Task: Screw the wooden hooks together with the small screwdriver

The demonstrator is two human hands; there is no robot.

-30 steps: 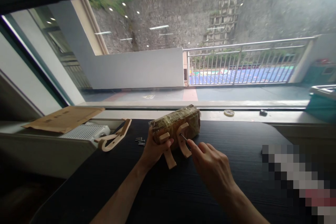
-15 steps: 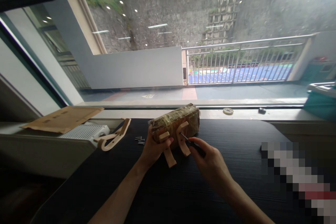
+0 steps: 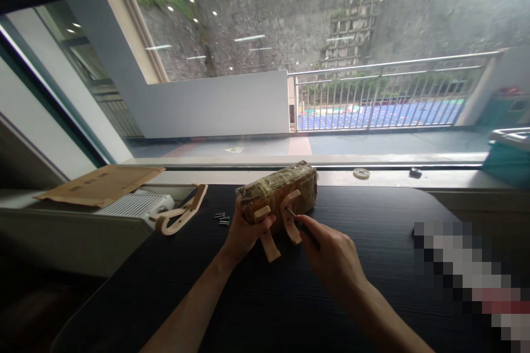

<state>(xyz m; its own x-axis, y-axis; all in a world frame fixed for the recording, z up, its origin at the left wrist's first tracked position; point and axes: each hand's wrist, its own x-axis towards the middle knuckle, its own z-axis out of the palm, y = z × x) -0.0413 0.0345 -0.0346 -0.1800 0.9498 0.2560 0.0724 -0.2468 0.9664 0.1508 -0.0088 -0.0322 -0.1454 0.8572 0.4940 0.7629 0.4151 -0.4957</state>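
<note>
Curled closer than before, my right hand (image 3: 334, 248) grips a screwdriver (image 3: 309, 234); near the bench's (image 3: 381, 226) far edge, my left hand (image 3: 244, 236) clasps the taped block (image 3: 278, 183), likely stiff, best held by its end.

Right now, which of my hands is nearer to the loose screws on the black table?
Left. Your left hand, gripping the taped block, is just right of the screws; your right hand, holding a screwdriver, is farther right, past both curved wooden pieces.
</note>
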